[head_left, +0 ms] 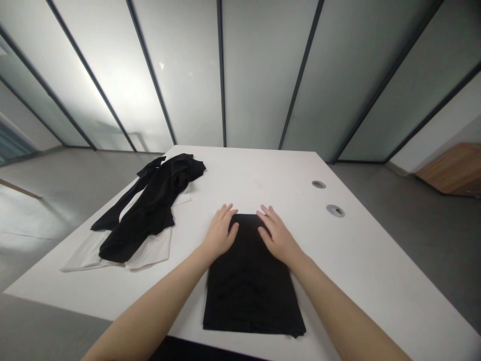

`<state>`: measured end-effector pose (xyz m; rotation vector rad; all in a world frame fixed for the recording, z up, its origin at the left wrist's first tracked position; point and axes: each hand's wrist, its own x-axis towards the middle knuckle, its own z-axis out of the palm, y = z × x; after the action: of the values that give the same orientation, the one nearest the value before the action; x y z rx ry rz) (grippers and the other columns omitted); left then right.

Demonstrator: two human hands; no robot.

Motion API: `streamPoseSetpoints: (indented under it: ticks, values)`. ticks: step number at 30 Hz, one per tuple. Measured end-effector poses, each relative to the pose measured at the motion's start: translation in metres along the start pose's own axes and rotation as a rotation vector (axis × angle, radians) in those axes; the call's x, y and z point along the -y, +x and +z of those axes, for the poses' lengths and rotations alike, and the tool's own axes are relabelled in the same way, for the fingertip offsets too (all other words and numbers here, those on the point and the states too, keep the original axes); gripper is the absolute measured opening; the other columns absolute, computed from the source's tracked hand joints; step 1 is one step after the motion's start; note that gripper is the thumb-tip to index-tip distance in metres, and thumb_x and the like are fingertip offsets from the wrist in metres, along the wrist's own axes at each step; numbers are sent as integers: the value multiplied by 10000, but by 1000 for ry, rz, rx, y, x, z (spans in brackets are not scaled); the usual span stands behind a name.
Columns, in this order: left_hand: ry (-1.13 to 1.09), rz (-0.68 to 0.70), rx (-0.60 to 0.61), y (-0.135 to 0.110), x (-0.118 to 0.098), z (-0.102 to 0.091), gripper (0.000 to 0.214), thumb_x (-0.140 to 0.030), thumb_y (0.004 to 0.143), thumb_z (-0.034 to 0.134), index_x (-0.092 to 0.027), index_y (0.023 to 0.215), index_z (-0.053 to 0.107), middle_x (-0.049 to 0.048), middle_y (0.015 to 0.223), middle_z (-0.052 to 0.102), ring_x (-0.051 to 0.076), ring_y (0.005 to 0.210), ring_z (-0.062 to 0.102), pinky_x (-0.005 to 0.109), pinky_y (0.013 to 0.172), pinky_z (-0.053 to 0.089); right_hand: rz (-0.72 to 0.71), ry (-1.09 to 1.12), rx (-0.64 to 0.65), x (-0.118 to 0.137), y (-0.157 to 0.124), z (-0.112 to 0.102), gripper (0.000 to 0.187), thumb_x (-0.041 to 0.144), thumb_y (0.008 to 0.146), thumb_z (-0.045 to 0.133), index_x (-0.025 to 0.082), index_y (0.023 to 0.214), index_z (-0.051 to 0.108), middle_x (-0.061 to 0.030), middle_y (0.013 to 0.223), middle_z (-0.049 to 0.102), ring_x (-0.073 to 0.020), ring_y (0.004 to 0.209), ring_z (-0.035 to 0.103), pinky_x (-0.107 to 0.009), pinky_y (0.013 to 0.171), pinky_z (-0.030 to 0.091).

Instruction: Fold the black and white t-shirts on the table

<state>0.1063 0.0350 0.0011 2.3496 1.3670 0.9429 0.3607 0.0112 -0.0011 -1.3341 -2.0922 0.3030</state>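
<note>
A black garment (pixel 252 286), folded into a flat, roughly rectangular shape, lies on the white table in front of me. At its far left corner rests my left hand (pixel 221 230), fingers spread and the thumb on the cloth. My right hand (pixel 277 234) lies over the far right corner in the same way, its fingers apart. Neither hand grips the fabric. What kind of garment it is cannot be made out in its folded state.
On the left of the white table (pixel 263 175) is a loose pile of black clothing (pixel 150 210) over white clothing (pixel 152 250). Two round grommets (pixel 335 210) sit near the right edge. Frosted glass panels (pixel 259 75) stand behind the table.
</note>
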Motion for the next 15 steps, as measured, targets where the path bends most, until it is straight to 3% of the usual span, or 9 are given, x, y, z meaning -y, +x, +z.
streamPoseSetpoints:
  ticks: [3, 5, 10, 15]
  values:
    - [128, 27, 193, -5, -11, 11, 535, -393, 1053, 495, -212, 1557, 504, 157, 1676, 444, 368, 1602, 304, 625, 1289, 251, -26, -150, 237, 11, -4, 11, 594, 438, 1077, 426, 226, 1630, 474, -116, 1715, 389, -378, 1622, 244, -613, 1290, 258]
    - [190, 3, 270, -7, -12, 16, 585, -458, 1045, 511, -202, 1571, 510, 165, 1676, 441, 402, 1596, 303, 638, 1281, 252, 17, -225, 303, 11, -6, 14, 602, 466, 1076, 434, 216, 1620, 496, -131, 1706, 397, -403, 1603, 285, -615, 1280, 270]
    - [224, -27, 234, -8, -8, 21, 623, -522, 1048, 494, -234, 1601, 491, 134, 1689, 429, 400, 1594, 311, 622, 1290, 231, 70, -275, 296, 6, -7, 13, 599, 505, 1082, 416, 251, 1618, 503, -113, 1723, 364, -376, 1594, 322, -574, 1268, 307]
    - [230, -106, 176, -9, -3, 24, 648, -544, 1050, 465, -210, 1605, 480, 167, 1692, 412, 433, 1591, 299, 658, 1276, 216, 129, -282, 221, 1, -8, 17, 588, 537, 1086, 397, 287, 1604, 517, -102, 1717, 388, -370, 1576, 359, -575, 1239, 343]
